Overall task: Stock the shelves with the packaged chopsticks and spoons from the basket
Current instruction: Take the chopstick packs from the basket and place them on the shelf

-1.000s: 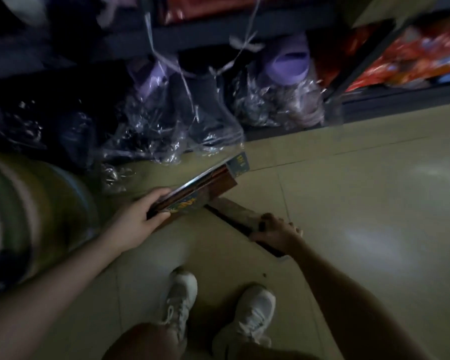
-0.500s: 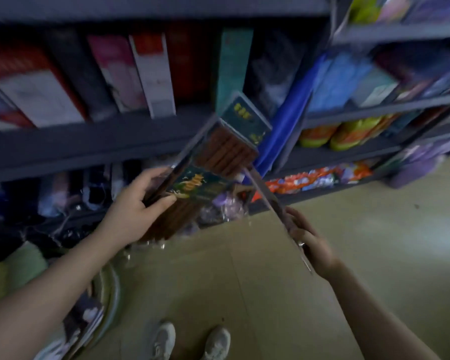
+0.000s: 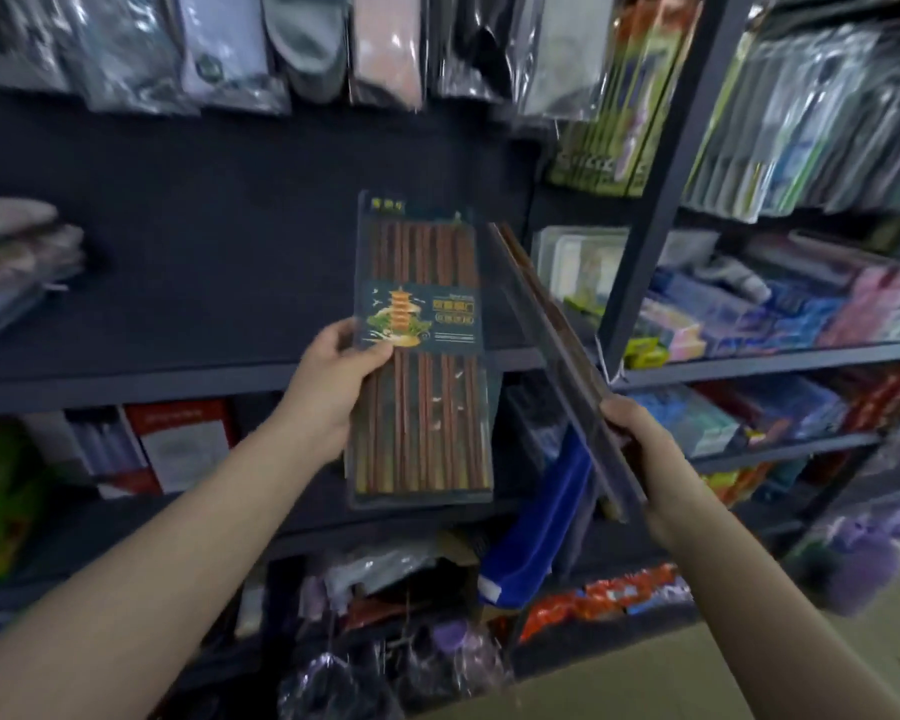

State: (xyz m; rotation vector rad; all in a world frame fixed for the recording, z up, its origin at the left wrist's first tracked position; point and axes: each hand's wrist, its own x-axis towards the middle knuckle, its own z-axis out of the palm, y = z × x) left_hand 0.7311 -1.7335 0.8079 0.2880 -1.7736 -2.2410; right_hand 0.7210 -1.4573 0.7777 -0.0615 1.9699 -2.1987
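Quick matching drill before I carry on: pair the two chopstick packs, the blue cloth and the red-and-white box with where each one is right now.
1. flat-facing chopstick pack
2. edge-on chopstick pack
3. blue cloth
4. red-and-white box

A. lower shelf, far left of the packs
B. held by the right hand
C. hanging below and between the packs
D. held by the left hand

Pairs: 1-D, 2-B, 3-C, 4-A

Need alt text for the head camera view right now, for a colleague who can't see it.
A person's left hand holds a flat pack of brown chopsticks face-on before a dark shelf, while the right hand grips a second pack edge-on. Packaged goods crowd the surrounding shelves.
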